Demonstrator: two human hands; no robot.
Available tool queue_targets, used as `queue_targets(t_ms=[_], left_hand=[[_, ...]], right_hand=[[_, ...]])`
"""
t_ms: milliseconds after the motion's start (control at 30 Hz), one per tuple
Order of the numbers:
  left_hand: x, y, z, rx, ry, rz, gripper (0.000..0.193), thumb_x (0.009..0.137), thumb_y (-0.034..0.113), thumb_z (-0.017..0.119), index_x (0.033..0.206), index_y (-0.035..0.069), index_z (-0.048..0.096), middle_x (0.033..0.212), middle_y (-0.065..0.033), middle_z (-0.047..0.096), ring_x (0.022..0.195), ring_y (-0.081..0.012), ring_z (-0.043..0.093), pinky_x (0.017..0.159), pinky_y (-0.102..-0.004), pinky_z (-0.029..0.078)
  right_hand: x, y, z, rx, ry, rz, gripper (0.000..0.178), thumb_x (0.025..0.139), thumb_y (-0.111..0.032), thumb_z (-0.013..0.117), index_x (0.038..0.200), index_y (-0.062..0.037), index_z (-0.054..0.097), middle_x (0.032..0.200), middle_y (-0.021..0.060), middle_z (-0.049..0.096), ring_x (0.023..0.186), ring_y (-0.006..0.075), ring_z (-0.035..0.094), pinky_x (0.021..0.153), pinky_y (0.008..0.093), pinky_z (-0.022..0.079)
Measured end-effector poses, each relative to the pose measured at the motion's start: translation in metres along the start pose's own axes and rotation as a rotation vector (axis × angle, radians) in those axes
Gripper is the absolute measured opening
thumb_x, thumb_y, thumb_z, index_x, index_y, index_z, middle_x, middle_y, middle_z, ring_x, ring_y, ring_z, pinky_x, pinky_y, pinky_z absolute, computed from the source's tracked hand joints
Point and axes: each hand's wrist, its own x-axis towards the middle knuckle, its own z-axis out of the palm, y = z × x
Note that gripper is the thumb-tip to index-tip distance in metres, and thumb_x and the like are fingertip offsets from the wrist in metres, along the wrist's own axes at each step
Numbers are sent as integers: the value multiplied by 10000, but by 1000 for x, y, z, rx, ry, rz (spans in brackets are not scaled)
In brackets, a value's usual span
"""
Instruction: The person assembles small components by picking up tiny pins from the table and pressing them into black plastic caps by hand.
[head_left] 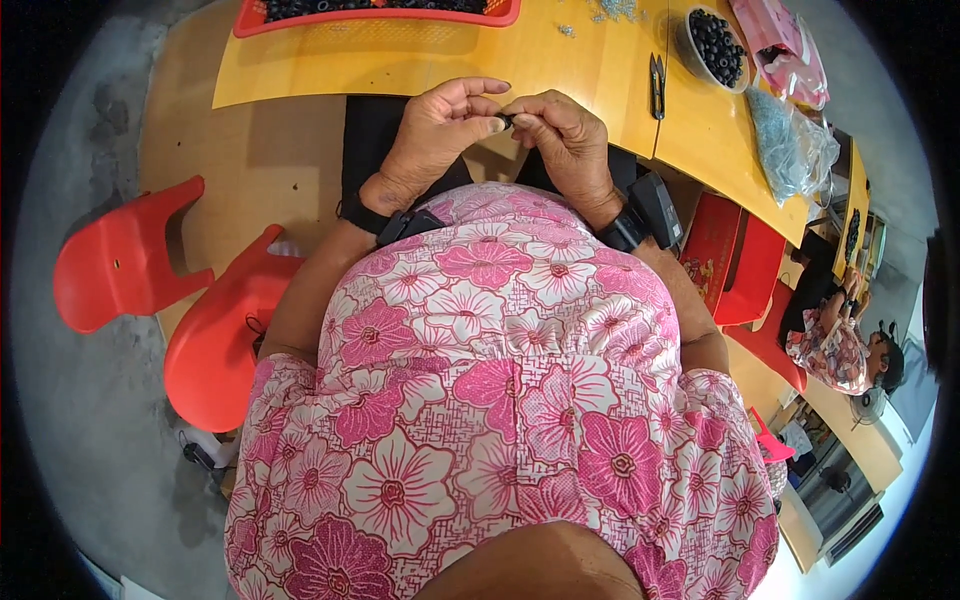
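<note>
Just off the near edge of the table, my two hands meet around a small black part (506, 121), most of it covered by fingertips. My left hand (440, 130) holds it at the thumb tip, its fingers curved and its index finger raised apart. From the other side my right hand (570, 140) pinches the part between thumb and forefinger. Its exact shape is too small to make out. A plastic tub (690, 50) of small black ring-like pieces (718, 45) stands to the right on the yellow table (560, 70).
At the far left lies a red basket (375, 22) of black pieces. Black-handled snips (657, 88) lie near the tub. Small clear bits (612, 10), a pink bag (780, 45) and a clear bag (785, 145) are farther right. Red chairs (125, 260) stand left; another person (835, 340) sits right.
</note>
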Motion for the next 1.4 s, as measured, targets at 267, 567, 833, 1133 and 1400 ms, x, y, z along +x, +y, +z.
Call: queue_targets(t_ms=[267, 567, 833, 1133, 1400], left_hand=[[-1, 2, 3, 2, 22, 24, 339, 809, -48, 590, 1145, -13, 556, 897, -34, 632, 801, -60, 566, 736, -177, 455], [-1, 2, 2, 6, 52, 69, 319, 797, -57, 604, 1111, -16, 562, 898, -43, 641, 821, -66, 578, 736, -181, 456], [-2, 4, 3, 48, 80, 123, 292, 795, -58, 610, 1081, -15, 567, 897, -34, 634, 802, -66, 578, 732, -183, 466], [-3, 0, 5, -33, 113, 38, 296, 830, -42, 588, 1122, -9, 549, 934, -49, 609, 862, -100, 581, 788, -218, 480], [-2, -5, 4, -69, 107, 39, 292, 833, -40, 587, 1121, -11, 548, 930, -50, 606, 866, -104, 577, 803, -225, 476]], right_hand=[[-1, 3, 3, 23, 25, 37, 91, 840, -6, 606, 915, -14, 657, 764, 20, 590, 665, 79, 561, 607, 202, 477], [0, 1, 6, 470, 50, 386, 126, 866, -50, 598, 958, 18, 651, 775, 27, 628, 658, 68, 559, 642, 202, 493], [-1, 6, 9, 653, 69, 439, 126, 876, -49, 585, 968, 12, 644, 769, 19, 621, 641, 67, 553, 629, 205, 501], [-2, -2, 16, 27, 167, 24, 138, 835, 16, 604, 953, -21, 666, 786, 41, 600, 620, 72, 560, 566, 198, 465], [-4, 7, 16, 192, 182, 92, 143, 824, 35, 607, 949, -3, 664, 789, 43, 596, 640, 80, 571, 578, 195, 472]])
